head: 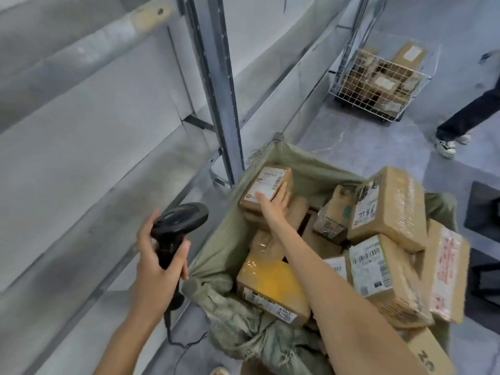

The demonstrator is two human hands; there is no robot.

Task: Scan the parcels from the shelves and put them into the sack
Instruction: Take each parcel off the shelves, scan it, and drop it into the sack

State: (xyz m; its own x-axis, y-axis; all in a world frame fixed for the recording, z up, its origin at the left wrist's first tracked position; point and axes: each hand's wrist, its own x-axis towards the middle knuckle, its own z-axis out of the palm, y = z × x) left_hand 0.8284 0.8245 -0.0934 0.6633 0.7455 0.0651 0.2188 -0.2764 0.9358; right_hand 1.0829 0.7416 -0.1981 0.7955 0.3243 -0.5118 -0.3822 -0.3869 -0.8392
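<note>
- Leftmost, pale grey metal shelves (89, 125) slant across the view, their boards bare and dull, with a galvanised upright (216, 85) standing between two bays over a grey concrete floor (359, 136).
- The left hand (158, 253) is curled tight round the grip of a black handheld scanner (176, 226), whose cable trails down toward the floor.
- Beside it, an olive woven sack (216, 255) hangs open, its coarse cloth bunched and frayed at the rim, filled with taped brown cardboard boxes.
- The right hand (274, 203) holds a small labelled parcel (266, 188) at the sack's far left corner, thumb on the white label, fingers round its right edge.
- A large box (389, 209) with glossy tape tops the pile to the right.
- Beyond, a white wire cart (378, 79) holds more cartons; a second person's dark trouser leg and sneaker (446, 147) stand at the right edge.
</note>
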